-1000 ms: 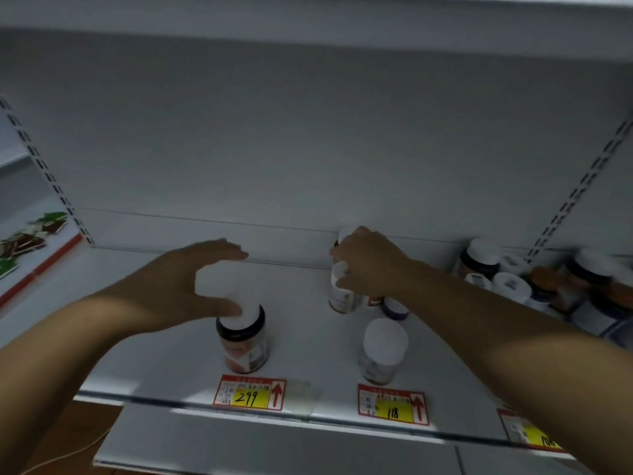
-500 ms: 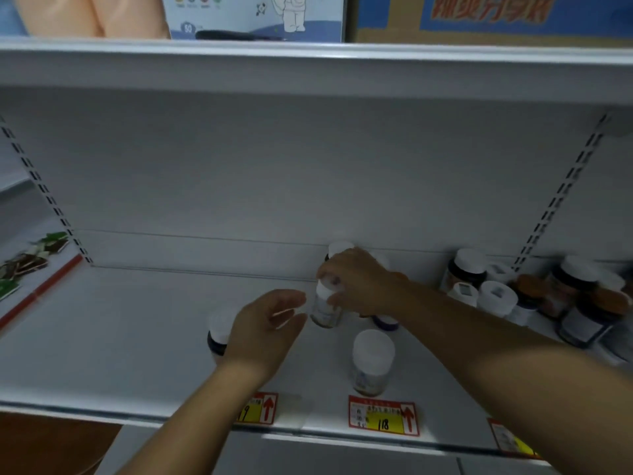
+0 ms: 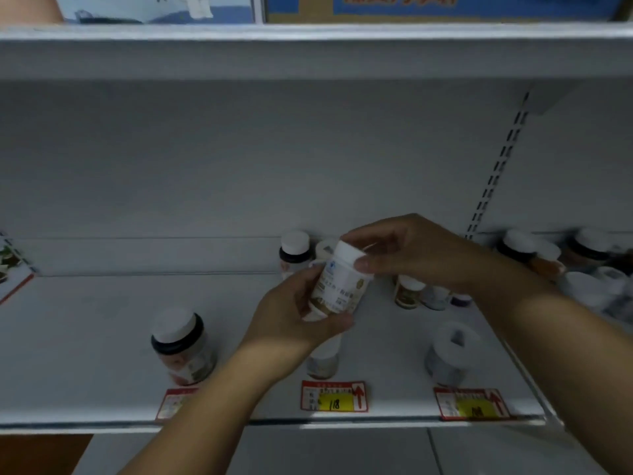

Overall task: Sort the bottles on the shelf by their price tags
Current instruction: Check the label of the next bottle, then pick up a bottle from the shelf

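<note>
A small white-capped bottle (image 3: 340, 286) with a white and gold label is tilted above the shelf (image 3: 85, 317). My left hand (image 3: 294, 313) grips its lower body from the left. My right hand (image 3: 407, 252) pinches its cap from the right. A dark-collared jar (image 3: 183, 347) stands at the front left behind a partly hidden tag (image 3: 173, 402). Another bottle (image 3: 322, 361) stands behind the tag marked 118 (image 3: 334, 395), half hidden by my left wrist. A white-lidded jar (image 3: 448, 354) stands behind the right tag (image 3: 472, 404).
More bottles stand against the back wall (image 3: 294, 250) and under my right hand (image 3: 409, 291). A crowd of jars (image 3: 548, 255) fills the back right corner. The shelf above (image 3: 308, 53) overhangs. Packets (image 3: 7, 262) lie on the neighbouring shelf at far left.
My right hand has lifted the small bottle off the shelf and tilted it. My left hand has moved in from the left jar and taken its body. The view has shifted left.
</note>
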